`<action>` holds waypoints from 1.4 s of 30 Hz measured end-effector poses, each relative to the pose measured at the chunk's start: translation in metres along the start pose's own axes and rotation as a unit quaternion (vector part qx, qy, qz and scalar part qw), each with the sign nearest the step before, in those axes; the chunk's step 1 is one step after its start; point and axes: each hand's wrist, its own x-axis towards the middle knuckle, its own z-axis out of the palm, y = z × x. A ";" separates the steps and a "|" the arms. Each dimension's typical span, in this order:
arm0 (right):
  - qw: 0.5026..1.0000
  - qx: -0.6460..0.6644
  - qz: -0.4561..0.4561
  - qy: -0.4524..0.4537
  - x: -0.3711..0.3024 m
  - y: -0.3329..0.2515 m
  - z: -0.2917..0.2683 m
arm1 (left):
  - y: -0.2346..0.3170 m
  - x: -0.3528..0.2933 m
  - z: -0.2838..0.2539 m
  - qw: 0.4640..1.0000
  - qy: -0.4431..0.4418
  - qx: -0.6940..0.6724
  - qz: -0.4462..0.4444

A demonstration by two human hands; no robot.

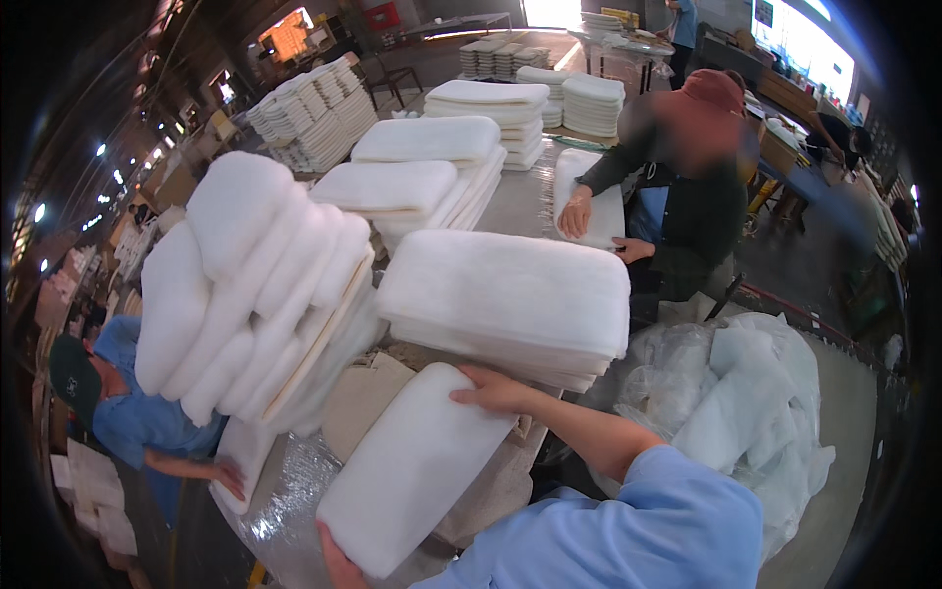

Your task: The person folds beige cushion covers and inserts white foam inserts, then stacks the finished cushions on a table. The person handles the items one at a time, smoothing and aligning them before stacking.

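A white, fluffy pad with rounded corners (417, 466) lies slanted in front of me, between my two hands. My right hand (491, 390) grips its far right edge, thumb and fingers against the side. At the near left corner, my left hand (339, 562) holds the pad's edge; part of that hand is cut off by the lower rim. Beneath the pad are beige cloth pieces (365, 404) and a table covered in shiny clear plastic (299, 491). Just beyond my right hand stands a stack of similar white pads (505, 290).
Leaning piles of white pads (260, 285) rise on the left, with more stacks (491, 103) farther back. A co-worker in a red cap (687, 187) handles a pad across the table; another in a green cap (128, 393) touches one at left. A plastic bag of white material (736, 402) bulges at right.
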 end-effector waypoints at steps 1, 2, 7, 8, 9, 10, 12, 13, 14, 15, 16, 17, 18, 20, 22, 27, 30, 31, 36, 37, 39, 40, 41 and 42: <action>0.995 -0.095 0.016 0.019 -0.004 -0.005 -0.003 | 0.002 0.001 0.002 1.000 0.010 0.007 0.009; 0.985 -0.150 -0.065 0.058 -0.009 -0.013 -0.001 | 0.007 -0.003 -0.003 0.999 0.028 0.018 0.024; 0.691 0.617 -0.312 -0.212 -0.069 -0.093 -0.052 | 0.029 -0.016 -0.008 0.977 0.141 0.086 0.136; 0.644 0.626 -0.392 -0.197 -0.079 -0.108 -0.064 | 0.032 -0.016 -0.001 0.974 0.146 0.092 0.147; 0.713 0.563 -0.379 -0.176 -0.082 -0.109 -0.067 | 0.035 -0.016 0.007 0.971 0.146 0.100 0.157; 0.776 0.493 -0.363 -0.155 -0.077 -0.111 -0.071 | 0.037 -0.014 0.016 0.972 0.143 0.099 0.160; 0.897 0.328 -0.276 -0.103 -0.060 -0.095 -0.067 | 0.039 -0.014 0.036 0.974 0.130 0.100 0.159; 0.959 0.125 -0.251 -0.051 -0.050 -0.080 -0.052 | 0.040 -0.016 0.043 0.973 0.136 0.104 0.157; 0.974 -0.082 -0.213 0.002 -0.043 -0.070 -0.038 | 0.042 -0.018 0.047 0.972 0.136 0.107 0.156; 0.972 -0.197 -0.130 -0.003 -0.037 -0.068 -0.027 | 0.043 -0.021 0.049 0.972 0.139 0.109 0.155; 0.972 -0.173 -0.148 0.061 -0.028 -0.038 -0.017 | 0.040 -0.018 0.060 0.976 0.122 0.107 0.148; 0.982 -0.130 -0.117 0.071 -0.022 -0.024 -0.008 | 0.038 -0.016 0.065 0.977 0.117 0.106 0.145; 0.989 -0.088 -0.085 0.082 -0.020 -0.015 -0.005 | 0.036 -0.015 0.072 0.979 0.108 0.105 0.140; 0.996 -0.035 -0.039 0.078 -0.014 -0.004 0.001 | 0.033 -0.013 0.082 0.981 0.097 0.108 0.132; 0.998 -0.023 -0.010 0.055 -0.007 0.001 0.005 | 0.029 -0.012 0.091 0.982 0.087 0.107 0.127; 0.998 -0.014 -0.015 0.055 0.001 0.003 0.014 | 0.026 -0.017 0.093 0.983 0.082 0.111 0.119; 0.999 -0.011 0.011 0.046 0.001 0.002 0.010 | 0.024 -0.019 0.091 0.984 0.080 0.110 0.115; 0.999 -0.006 0.017 0.037 0.000 -0.001 0.010 | 0.024 -0.021 0.088 0.984 0.082 0.111 0.115; 0.998 0.038 0.031 0.038 -0.013 -0.001 0.005 | 0.017 -0.020 0.091 0.986 0.058 0.111 0.107; 0.998 0.039 0.024 0.042 -0.019 -0.006 0.005 | 0.016 -0.020 0.088 0.986 0.056 0.111 0.107; 0.999 0.036 0.003 0.031 -0.031 -0.030 0.026 | 0.018 -0.024 0.064 0.986 0.067 0.107 0.111; 0.999 0.029 -0.002 0.033 -0.040 -0.034 0.035 | 0.018 -0.025 0.059 0.987 0.061 0.105 0.109; 0.999 0.023 -0.007 0.034 -0.049 -0.039 0.045 | 0.017 -0.025 0.053 0.987 0.056 0.103 0.110; 0.999 0.016 -0.013 0.035 -0.058 -0.044 0.057 | 0.015 -0.025 0.045 0.988 0.049 0.101 0.109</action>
